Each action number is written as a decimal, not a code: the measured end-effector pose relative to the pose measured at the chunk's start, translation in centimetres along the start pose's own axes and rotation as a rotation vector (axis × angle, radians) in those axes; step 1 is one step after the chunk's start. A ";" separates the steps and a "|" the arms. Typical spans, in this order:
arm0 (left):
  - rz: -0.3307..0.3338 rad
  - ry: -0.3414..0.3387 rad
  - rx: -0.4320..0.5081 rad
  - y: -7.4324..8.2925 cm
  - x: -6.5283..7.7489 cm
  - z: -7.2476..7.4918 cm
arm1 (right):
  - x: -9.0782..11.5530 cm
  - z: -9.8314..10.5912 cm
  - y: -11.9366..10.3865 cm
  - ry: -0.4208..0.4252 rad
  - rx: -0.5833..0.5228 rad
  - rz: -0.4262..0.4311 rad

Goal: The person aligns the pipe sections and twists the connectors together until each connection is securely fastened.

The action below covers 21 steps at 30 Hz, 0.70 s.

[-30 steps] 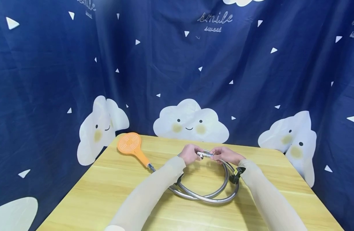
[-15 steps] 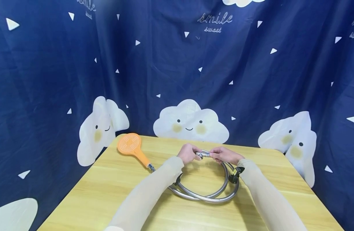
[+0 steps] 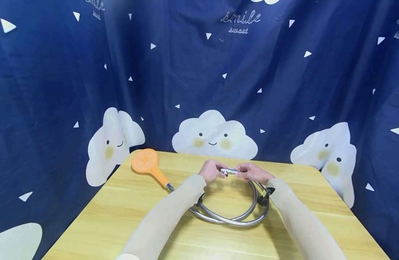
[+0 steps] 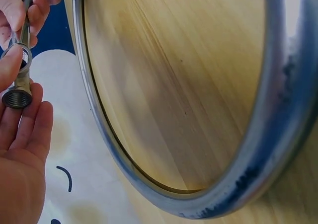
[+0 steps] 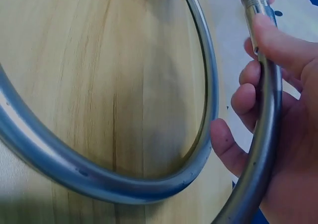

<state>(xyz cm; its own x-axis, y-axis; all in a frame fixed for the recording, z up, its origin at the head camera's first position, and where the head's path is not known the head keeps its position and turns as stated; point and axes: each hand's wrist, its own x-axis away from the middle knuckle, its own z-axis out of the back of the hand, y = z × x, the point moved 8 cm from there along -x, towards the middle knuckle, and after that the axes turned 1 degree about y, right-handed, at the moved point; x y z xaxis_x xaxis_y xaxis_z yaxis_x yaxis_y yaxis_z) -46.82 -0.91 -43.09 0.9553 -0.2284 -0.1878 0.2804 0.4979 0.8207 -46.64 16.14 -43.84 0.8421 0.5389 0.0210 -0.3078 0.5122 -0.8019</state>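
Note:
In the head view my left hand [image 3: 210,170] pinches a small chrome tee-shaped pipe fitting [image 3: 224,171] between thumb and fingers. Its round, internally threaded mouth [image 4: 17,98] faces down in the left wrist view. My right hand [image 3: 254,173] grips the end of a grey metallic shower hose [image 5: 270,100], thumb on the silver collar [image 5: 257,23] where the hose meets the fitting. Fitting and hose end are lined up between the two hands, raised over the table. An orange shower head [image 3: 145,161] lies at the hose's other end, on the far left.
The hose curls in a wide loop [image 3: 243,223] on the wooden table [image 3: 199,242] below my hands and passes under the left forearm. Behind the table hangs a dark blue curtain [image 3: 186,72] with cloud prints. Each wrist wears a black camera mount [image 3: 264,198].
Both hands stay together at the fitting, with my right thumb and fingers shifting slightly along the collar. The head view has tilted a little; the shower head and loop lie as before.

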 end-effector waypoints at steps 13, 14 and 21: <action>-0.034 0.006 -0.002 0.7 0.4 -0.2 | 0.1 0.1 0.5 -0.012 -0.001 -0.074; -0.035 0.007 -0.002 0.7 0.5 -0.2 | 0.1 0.1 0.5 -0.013 0.000 -0.067; -0.009 0.009 0.007 0.6 0.7 -0.1 | 0.3 -0.2 0.0 -0.059 -0.023 -0.024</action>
<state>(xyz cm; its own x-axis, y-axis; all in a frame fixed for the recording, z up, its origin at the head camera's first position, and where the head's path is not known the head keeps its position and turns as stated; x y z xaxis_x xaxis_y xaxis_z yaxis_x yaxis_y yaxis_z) -45.96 -0.66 -42.75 0.9536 -0.2254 -0.1995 0.2880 0.4902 0.8226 -46.30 16.17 -43.99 0.8211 0.5658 0.0753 -0.2770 0.5103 -0.8141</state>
